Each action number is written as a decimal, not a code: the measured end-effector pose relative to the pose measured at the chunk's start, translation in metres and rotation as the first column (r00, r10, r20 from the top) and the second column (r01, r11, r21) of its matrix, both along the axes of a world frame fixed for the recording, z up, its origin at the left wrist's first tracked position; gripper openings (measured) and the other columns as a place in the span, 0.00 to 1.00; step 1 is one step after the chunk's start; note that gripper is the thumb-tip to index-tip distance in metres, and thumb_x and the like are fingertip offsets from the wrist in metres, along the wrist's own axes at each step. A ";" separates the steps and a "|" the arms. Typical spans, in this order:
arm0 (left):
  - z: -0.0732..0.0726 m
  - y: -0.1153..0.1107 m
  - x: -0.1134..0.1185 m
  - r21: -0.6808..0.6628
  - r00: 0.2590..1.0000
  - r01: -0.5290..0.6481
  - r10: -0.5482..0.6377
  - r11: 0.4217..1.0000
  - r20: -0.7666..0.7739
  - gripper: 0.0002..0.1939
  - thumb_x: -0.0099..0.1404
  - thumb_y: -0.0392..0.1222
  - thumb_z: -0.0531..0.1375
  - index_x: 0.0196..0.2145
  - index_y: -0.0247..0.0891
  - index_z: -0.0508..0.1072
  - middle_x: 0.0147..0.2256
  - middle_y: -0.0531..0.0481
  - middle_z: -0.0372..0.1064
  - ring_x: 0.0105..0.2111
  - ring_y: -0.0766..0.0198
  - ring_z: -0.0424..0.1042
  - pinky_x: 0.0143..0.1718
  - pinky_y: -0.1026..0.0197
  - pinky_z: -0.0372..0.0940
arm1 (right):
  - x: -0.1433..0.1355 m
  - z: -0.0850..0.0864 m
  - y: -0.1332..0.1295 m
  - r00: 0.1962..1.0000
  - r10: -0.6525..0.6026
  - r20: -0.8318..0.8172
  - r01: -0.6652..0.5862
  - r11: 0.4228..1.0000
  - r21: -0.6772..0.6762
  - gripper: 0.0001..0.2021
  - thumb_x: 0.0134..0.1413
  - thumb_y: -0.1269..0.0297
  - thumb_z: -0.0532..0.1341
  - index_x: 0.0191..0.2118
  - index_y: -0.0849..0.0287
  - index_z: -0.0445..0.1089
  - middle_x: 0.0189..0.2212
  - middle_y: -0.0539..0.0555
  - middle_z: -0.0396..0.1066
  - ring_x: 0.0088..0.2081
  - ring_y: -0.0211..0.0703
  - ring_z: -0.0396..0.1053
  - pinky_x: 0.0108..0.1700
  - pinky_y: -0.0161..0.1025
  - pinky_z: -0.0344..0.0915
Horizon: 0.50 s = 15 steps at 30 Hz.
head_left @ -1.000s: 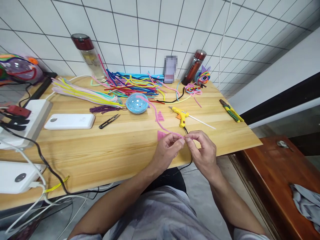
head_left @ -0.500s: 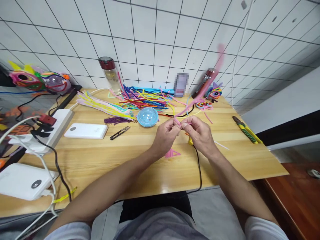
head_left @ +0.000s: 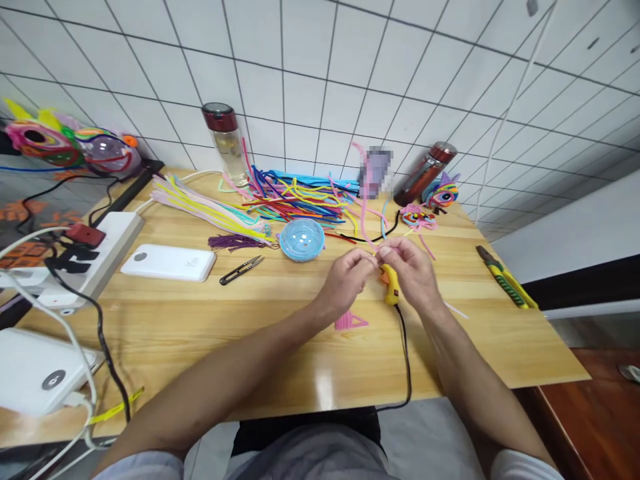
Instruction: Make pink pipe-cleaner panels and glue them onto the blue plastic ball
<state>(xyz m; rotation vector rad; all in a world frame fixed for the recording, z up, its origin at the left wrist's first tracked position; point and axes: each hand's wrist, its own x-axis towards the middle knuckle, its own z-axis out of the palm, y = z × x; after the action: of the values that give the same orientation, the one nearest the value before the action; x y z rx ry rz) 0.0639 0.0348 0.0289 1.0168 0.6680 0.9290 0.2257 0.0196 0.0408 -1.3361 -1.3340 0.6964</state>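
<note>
A pink pipe cleaner [head_left: 365, 217] rises from between my fingertips, its long free end pointing up towards the wall. My left hand [head_left: 345, 281] pinches it low down, and my right hand [head_left: 411, 272] closes on it from the other side. The two sets of fingertips almost meet and hide the lower end. Just below them, on the table, lies a yellow glue gun [head_left: 391, 287] with a black cord, partly covered by my right hand. A flat pink piece of bent pipe cleaner [head_left: 346, 321] with a triangular end lies beneath my left wrist.
Behind my hands are a blue bowl [head_left: 302, 240] and a heap of coloured pipe cleaners [head_left: 300, 197]. Thread snips [head_left: 241, 271] and a white power bank [head_left: 169, 263] lie left; yellow-green pliers [head_left: 505, 279] lie right. A glass bottle [head_left: 225, 143] and thermos [head_left: 427, 172] stand near the wall.
The pink pipe cleaner's free end has swung left, from slanting right to nearly upright. My hands have shifted slightly, and more of the glue gun shows. The whole view has turned a little.
</note>
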 end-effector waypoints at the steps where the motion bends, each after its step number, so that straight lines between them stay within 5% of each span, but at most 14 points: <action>1: 0.000 -0.003 0.000 0.045 0.999 0.023 -0.022 0.999 -0.023 0.11 0.60 0.50 0.61 0.29 0.41 0.68 0.21 0.60 0.55 0.21 0.70 0.51 0.24 0.63 0.47 | 0.008 0.004 0.003 0.998 -0.052 0.028 0.051 0.998 0.019 0.12 0.58 0.52 0.71 0.36 0.55 0.76 0.27 0.49 0.77 0.30 0.41 0.73 0.36 0.40 0.72; 9: -0.004 -0.027 -0.003 0.354 0.948 0.259 -0.166 0.898 -0.273 0.19 0.67 0.46 0.57 0.21 0.41 0.57 0.21 0.57 0.51 0.24 0.67 0.52 0.29 0.60 0.46 | 0.103 0.010 -0.013 0.852 -0.504 0.140 0.465 0.853 0.238 0.11 0.52 0.55 0.71 0.35 0.57 0.78 0.31 0.52 0.78 0.32 0.43 0.74 0.40 0.44 0.72; 15: 0.005 -0.038 -0.003 0.396 0.833 0.433 -0.192 0.810 -0.518 0.19 0.67 0.38 0.58 0.20 0.40 0.57 0.20 0.59 0.50 0.24 0.68 0.52 0.29 0.58 0.44 | 0.172 -0.010 -0.021 0.658 -0.656 0.369 0.654 0.741 0.153 0.13 0.55 0.53 0.62 0.37 0.57 0.77 0.31 0.53 0.78 0.35 0.47 0.77 0.42 0.44 0.75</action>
<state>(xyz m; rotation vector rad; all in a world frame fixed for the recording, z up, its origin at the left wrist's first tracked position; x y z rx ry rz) 0.0606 -0.0028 0.0336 1.8006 0.6188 0.5592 0.3978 -0.0013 0.0306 -1.8786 -1.0207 -0.1040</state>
